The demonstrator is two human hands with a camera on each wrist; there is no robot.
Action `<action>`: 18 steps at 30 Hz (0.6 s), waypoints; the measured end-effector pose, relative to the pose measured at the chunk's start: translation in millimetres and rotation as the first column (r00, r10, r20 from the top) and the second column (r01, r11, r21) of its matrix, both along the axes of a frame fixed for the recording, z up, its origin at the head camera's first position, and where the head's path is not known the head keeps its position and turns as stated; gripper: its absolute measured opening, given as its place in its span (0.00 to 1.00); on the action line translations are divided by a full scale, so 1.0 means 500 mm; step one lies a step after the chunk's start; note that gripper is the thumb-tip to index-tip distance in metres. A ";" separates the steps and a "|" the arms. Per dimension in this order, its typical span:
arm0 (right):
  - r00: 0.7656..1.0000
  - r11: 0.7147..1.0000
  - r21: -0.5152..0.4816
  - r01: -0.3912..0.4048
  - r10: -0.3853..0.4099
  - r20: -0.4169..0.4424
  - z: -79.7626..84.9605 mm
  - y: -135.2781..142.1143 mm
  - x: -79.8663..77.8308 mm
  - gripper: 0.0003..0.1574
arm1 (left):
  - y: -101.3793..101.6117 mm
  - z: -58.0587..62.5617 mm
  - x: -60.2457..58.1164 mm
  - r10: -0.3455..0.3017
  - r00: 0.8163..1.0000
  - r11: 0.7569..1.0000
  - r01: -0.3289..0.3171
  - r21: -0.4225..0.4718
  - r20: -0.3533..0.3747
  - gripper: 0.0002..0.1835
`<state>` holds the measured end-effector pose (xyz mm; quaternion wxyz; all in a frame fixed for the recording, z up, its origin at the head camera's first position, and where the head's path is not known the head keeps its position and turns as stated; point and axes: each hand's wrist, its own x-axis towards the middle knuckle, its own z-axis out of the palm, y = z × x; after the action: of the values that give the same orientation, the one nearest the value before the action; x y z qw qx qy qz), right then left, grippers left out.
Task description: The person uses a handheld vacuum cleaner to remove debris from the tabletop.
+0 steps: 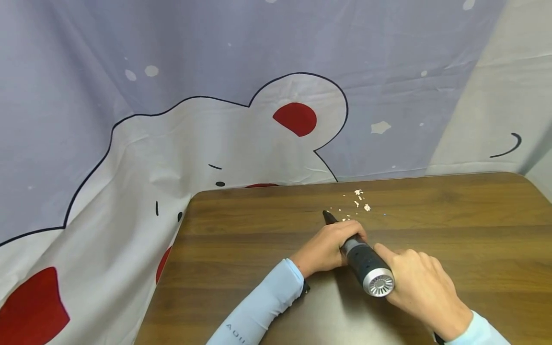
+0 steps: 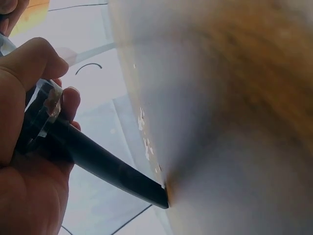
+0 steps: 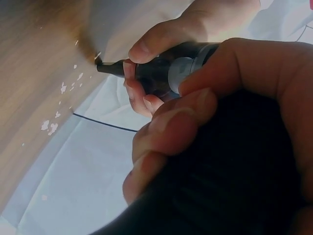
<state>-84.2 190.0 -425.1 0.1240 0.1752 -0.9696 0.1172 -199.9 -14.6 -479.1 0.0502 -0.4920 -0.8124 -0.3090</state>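
A black handheld vacuum cleaner with a silver vented end slants over the wooden table. My left hand wraps around its front part, just behind the narrow nozzle. Farther back, my right hand grips the dark body from the right side; its curled fingers show in the right wrist view. The nozzle's tip points down at the tabletop, right by small white scraps. In the right wrist view, more scraps lie just beyond the tip.
A patterned curtain hangs behind the table's far edge and down its left side. A tiny blue speck lies right of the scraps. Light blue sleeves cover the forearms.
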 end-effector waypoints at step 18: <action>0.999 0.999 -0.004 0.043 -0.043 0.026 0.005 0.018 -0.003 0.22 | 0.036 -0.004 -0.026 -0.048 0.999 0.999 0.048 0.013 0.012 0.27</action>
<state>-85.6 199.1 -422.4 0.1144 0.1523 -0.9745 0.1189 -212.8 3.2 -481.3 0.0409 -0.5092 -0.7986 -0.3183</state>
